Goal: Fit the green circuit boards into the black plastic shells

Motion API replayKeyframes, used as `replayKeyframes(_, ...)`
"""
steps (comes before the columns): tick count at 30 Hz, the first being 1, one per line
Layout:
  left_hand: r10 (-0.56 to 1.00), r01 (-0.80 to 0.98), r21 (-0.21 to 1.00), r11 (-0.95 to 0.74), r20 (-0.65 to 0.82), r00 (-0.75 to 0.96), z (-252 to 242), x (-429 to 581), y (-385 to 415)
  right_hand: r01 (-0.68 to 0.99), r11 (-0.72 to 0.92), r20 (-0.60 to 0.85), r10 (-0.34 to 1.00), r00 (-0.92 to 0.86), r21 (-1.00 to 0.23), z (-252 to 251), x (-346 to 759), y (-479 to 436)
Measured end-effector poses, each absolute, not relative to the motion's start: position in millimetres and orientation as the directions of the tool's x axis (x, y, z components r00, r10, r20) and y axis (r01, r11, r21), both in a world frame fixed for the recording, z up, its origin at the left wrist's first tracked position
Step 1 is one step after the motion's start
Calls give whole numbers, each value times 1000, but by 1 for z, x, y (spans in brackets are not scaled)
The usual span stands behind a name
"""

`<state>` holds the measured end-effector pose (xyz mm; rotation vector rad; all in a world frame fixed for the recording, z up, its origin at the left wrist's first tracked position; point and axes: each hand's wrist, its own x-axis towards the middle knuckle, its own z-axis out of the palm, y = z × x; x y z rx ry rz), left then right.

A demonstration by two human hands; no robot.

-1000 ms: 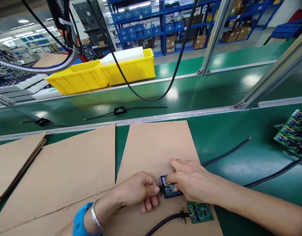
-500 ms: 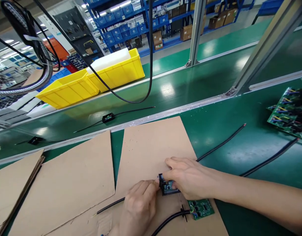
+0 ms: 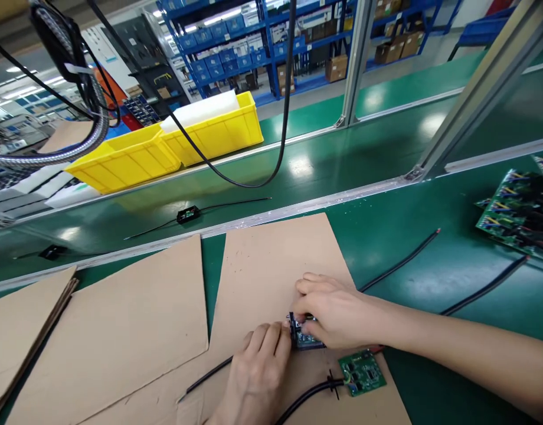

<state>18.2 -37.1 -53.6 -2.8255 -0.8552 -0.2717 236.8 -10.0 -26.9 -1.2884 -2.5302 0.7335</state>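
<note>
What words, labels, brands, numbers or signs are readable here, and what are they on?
None can be read.
Blue shelving: small pale tags, too small to read.
Loose green circuit board: any print is too small to read.
Board in the black case: partly covered, any print unreadable.

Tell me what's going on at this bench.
A person is handling a small black case holding a circuit board, on cardboard. The right hand covers part of it; the left hand is at its left end, a black cable showing beside that hand. A second green board lies nearby.
</note>
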Motion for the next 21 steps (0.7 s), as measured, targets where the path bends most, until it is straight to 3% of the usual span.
replayKeyframes(8,571,511,290,-809,185,800,-66,10,-19,763,499,-219,758,-614,-411,-30,212,18)
replayKeyframes(16,603,499,442,-746,130,787,-47,5,-10,719,510,66,834,-548,-472,-23,247,-22)
replayKeyframes(21,563,435,498,-750,137,815,-46,14,-15,734,525,78,832,-549,-432,-32,253,-38)
